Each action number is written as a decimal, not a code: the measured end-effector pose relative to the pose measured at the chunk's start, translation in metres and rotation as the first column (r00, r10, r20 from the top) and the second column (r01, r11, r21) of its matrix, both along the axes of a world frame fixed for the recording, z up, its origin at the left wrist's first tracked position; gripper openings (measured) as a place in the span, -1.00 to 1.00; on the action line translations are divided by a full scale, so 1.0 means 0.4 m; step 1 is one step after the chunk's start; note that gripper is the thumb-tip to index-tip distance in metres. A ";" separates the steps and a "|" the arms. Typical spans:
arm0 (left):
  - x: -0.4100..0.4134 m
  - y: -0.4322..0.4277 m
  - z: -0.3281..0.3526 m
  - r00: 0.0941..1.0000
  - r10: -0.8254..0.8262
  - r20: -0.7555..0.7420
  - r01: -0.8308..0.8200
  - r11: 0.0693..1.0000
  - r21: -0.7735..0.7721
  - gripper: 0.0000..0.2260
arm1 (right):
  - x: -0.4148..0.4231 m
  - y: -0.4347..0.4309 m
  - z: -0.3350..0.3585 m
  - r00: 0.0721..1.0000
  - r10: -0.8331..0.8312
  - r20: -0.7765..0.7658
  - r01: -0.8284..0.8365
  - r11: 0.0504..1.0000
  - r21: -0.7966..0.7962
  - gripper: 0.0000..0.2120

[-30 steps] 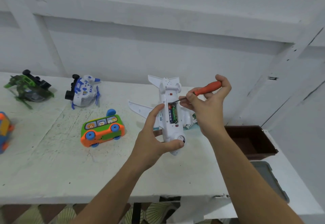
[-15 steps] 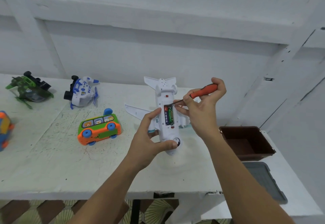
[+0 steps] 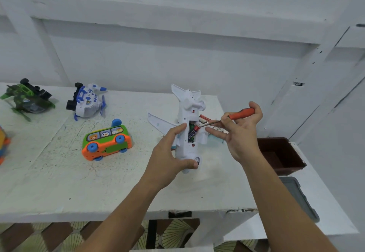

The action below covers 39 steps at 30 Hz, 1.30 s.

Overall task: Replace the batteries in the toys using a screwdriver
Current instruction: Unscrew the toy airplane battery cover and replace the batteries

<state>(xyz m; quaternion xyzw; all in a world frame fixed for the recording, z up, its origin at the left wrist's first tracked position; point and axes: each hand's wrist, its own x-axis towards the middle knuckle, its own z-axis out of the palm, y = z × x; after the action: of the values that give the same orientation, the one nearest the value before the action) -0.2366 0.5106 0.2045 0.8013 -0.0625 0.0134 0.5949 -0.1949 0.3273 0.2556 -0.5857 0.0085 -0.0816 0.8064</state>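
At the table's (image 3: 49, 182) right end, one left hand (image 3: 167, 152) holds the belly-up plane (image 3: 187, 105), fingers (image 3: 178, 130) curled round it. One right hand (image 3: 241, 133) grips the single screwdriver (image 3: 241, 113), tip against a battery (image 3: 194, 130) tilted up in the open compartment (image 3: 190, 138). Left lie four more toys (image 3: 87, 103), a bus (image 3: 106, 141) nearest.

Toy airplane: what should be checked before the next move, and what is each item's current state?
1. Grip of left hand on toy airplane: ok.
2. Cover off the battery compartment: ok.
3. Hold of right hand on screwdriver, tip at the raised battery: ok.
4. The raised battery free of the compartment: not ok, lower end sits inside.
5. Replacement batteries within reach: cannot tell.
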 end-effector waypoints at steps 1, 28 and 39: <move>0.001 -0.001 -0.003 1.000 -0.003 0.005 0.003 1.000 0.013 -0.18 | -0.005 -0.015 -0.009 1.000 -0.006 -0.019 0.006 1.000 0.015 -0.35; -0.013 -0.044 0.003 0.992 -0.001 -0.125 -0.038 0.949 -0.313 -0.22 | -0.066 0.018 -0.097 0.994 -0.104 -0.030 0.104 0.995 -0.007 -0.28; -0.010 -0.052 0.001 0.989 0.011 -0.147 -0.067 0.921 -0.384 -0.20 | -0.095 0.068 -0.094 0.946 -0.201 0.253 0.259 0.941 -0.219 -0.28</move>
<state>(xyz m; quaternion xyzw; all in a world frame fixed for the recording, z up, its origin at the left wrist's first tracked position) -0.2405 0.4899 0.2048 0.6678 -0.0002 -0.0194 0.7441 -0.2328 0.3546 0.2180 -0.6640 -0.0251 -0.2425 0.7069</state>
